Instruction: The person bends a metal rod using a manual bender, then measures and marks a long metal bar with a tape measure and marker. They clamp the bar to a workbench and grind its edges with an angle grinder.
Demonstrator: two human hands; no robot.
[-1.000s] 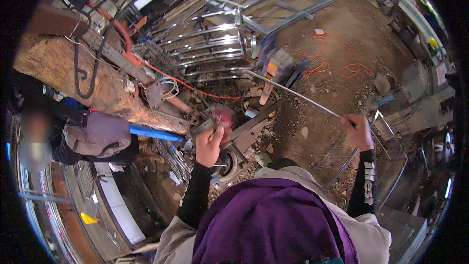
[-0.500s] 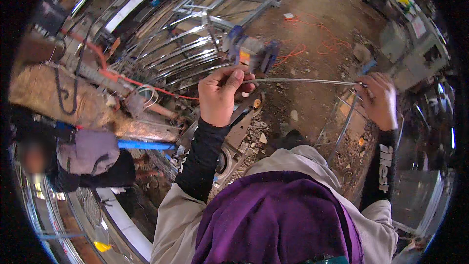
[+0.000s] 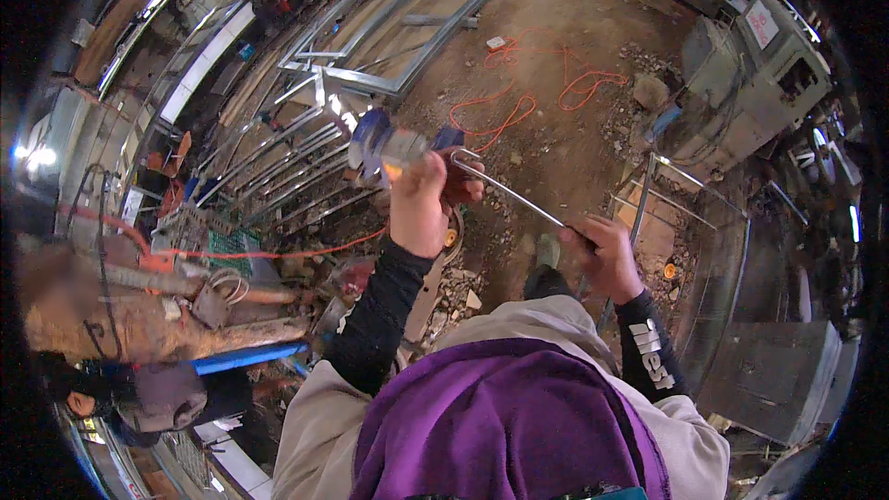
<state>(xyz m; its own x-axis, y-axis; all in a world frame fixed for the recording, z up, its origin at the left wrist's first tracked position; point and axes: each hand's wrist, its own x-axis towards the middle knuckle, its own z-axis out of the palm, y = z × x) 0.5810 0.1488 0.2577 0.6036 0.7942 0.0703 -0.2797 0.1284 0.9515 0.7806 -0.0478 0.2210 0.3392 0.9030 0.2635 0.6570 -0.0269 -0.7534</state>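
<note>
A thin metal rod [image 3: 519, 196] slants between my two hands, its far end curved into a small hook. My left hand [image 3: 421, 204] has its fingers curled at that hooked end; part of the grip is hidden by the hand itself. Lower and to the right, my right hand [image 3: 607, 255] is closed around the rod's other end. Just beyond my left hand stands a blue and grey machine, which looks like a bench grinder [image 3: 405, 144], partly covered by the hand.
Metal frames [image 3: 400, 83] and several long bars lie at the far left. An orange cord [image 3: 532, 104] loops over the dirt floor. A grey cabinet-like machine [image 3: 782, 56] stands far right, a thin metal frame [image 3: 690, 171] nearer. A person [image 3: 167, 398] is at the left.
My right hand has moved left and nearer to me, so the rod, formerly almost level, now slants down to the right. The hooked end now shows by my left hand. The view has shifted.
</note>
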